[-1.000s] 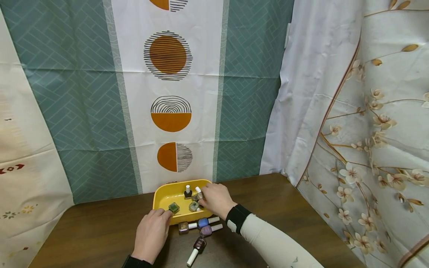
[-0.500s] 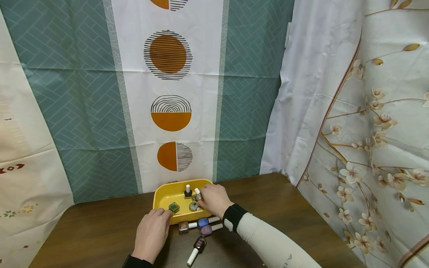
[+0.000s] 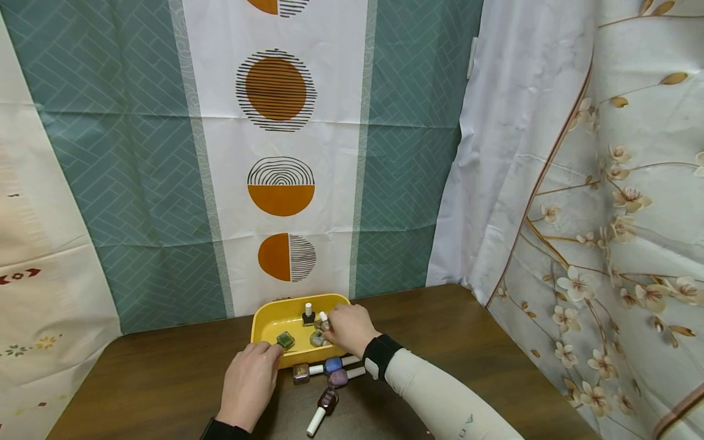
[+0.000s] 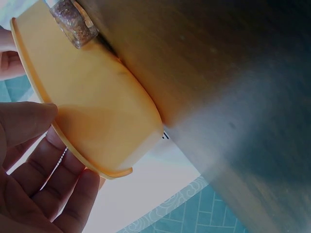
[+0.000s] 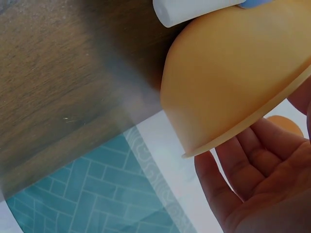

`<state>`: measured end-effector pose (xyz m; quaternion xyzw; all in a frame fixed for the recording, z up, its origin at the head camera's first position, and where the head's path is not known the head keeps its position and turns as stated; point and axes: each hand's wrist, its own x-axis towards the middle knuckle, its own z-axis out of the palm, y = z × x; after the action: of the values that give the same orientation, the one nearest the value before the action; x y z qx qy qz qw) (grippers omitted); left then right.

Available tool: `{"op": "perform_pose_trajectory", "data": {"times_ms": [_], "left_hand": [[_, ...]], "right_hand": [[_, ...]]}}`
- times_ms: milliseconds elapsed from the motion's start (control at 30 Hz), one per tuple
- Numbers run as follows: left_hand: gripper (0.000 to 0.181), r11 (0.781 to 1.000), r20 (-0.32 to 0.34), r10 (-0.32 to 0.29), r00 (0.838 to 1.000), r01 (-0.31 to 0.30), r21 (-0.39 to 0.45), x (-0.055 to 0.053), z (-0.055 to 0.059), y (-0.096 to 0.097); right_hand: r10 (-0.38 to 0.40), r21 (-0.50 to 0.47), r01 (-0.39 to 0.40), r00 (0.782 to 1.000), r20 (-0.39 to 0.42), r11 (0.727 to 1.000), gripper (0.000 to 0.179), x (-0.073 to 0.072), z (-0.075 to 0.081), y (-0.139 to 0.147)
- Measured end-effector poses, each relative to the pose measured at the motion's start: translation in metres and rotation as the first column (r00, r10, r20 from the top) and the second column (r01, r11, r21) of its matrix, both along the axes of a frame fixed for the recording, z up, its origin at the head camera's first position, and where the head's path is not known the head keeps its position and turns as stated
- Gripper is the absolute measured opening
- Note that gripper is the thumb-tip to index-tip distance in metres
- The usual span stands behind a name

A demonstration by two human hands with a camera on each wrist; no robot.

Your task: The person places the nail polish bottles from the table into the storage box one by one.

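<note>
A yellow plastic tray [image 3: 269, 327] stands at the back of the table with several nail polish bottles inside. My left hand [image 3: 250, 382] grips its near left rim; in the left wrist view the thumb lies outside the wall and the fingers reach over. Over the right end, my right hand [image 3: 352, 327] pinches a glittery nail polish bottle [image 3: 324, 325] with a white cap; its fingertips are partly hidden. Beside that sits a grey-green bottle [image 3: 316, 338]. A black bottle [image 3: 308, 318] stands upright behind, and a green bottle [image 3: 285, 340] lies near my left fingers.
Before the tray lie a gold-brown bottle [image 3: 300, 374], a blue one [image 3: 332, 366], a purple one [image 3: 338, 379] and a dark red one [image 3: 327, 401]. Patterned cloth [image 3: 280, 140] hangs behind the table [image 3: 159, 373]; a floral curtain [image 3: 594, 293] hangs at the right.
My right hand and the glittery bottle have shifted slightly; the bottle's white cap sits a little lower in the head view. My left hand has stayed on the tray.
</note>
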<state>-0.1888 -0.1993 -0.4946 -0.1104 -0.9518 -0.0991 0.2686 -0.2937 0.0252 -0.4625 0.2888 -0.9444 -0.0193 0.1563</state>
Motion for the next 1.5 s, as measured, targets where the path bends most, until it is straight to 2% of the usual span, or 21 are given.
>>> {"op": "perform_pose_trajectory", "data": {"times_ms": [300, 1000, 1500], "left_hand": [[0.015, 1.000, -0.022, -0.011, 1.000, 0.010, -0.006, -0.0003, -0.0009, -0.0005], [0.012, 1.000, 0.036, 0.013, 0.999, -0.012, -0.004, 0.0000, 0.0007, -0.0003], [0.013, 1.000, 0.019, 0.008, 1.000, -0.008, -0.005, 0.0001, 0.0010, 0.0009]], "right_hand": [[-0.021, 0.029, 0.020, 0.999, 0.025, 0.999, 0.041, -0.0009, -0.0018, -0.0033], [-0.036, 0.049, 0.034, 0.998, 0.054, 0.998, 0.049, -0.0029, -0.0014, -0.0064], [-0.081, 0.064, 0.074, 0.991, 0.110, 0.995, 0.047, -0.0066, -0.0026, -0.0091]]}}
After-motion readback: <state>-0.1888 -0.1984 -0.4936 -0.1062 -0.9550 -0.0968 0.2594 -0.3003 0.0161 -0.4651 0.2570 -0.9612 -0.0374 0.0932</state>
